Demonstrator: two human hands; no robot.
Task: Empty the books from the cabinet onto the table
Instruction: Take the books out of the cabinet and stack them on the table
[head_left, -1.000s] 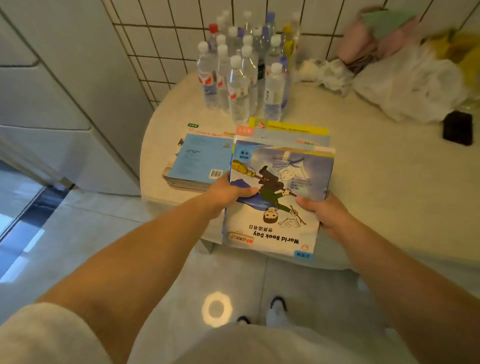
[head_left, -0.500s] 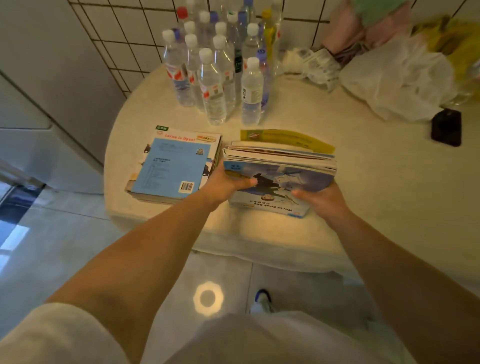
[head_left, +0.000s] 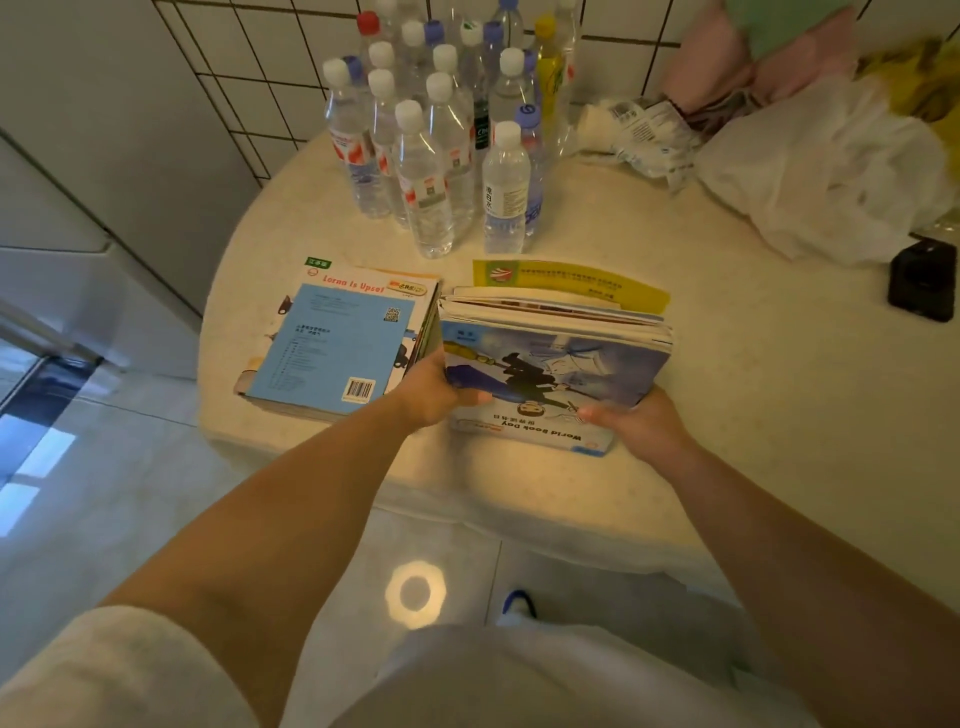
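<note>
Books are being set down: from the head camera, a thick stack of thin paperback picture books (head_left: 556, 358), its top cover blue with a cartoon figure and the words "World Book Day", sits tilted on the round cream stone table (head_left: 753, 395), far edge raised. The left hand (head_left: 434, 389) grips the stack's near-left corner, thumb curled over the cover; the right hand (head_left: 636, 423) pinches the near-right corner likewise. I judge this the placing step of one load. The next move calls for lowering the stack flat, letting both hands go, and returning to the cabinet, which is not identifiable here.

Just beside it, touching at the left, lies a second pile topped by a light-blue paperback back cover with a barcode (head_left: 332, 345). A yellow booklet (head_left: 571, 283) pokes out behind the held stack.

Containers: clear plastic water bottles with white, blue, red and yellow caps (head_left: 431, 150) stand clustered behind the books, capped; contents are hard to judge. A crumpled white plastic bag (head_left: 826, 176) lies far right, contents hidden.
</note>
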